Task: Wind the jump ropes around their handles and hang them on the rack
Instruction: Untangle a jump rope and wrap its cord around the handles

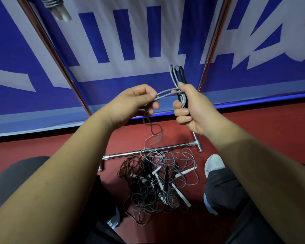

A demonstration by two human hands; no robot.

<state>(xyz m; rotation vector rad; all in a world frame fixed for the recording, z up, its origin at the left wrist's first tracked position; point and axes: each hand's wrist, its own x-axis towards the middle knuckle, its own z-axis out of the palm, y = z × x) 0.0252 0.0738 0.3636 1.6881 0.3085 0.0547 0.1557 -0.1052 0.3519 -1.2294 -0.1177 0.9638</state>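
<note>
The right hand (190,111) clamps the black handles (181,74), long axis upright. The left hand (130,103) pinches the grey rope (165,91), stretched crosswise.

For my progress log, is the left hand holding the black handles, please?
No, the right hand grips the black handles; the left hand pinches the grey rope.

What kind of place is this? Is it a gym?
Probably a gym or sports hall: a red floor, a big blue-and-white banner, and tangled jump ropes by a metal rack.
</note>
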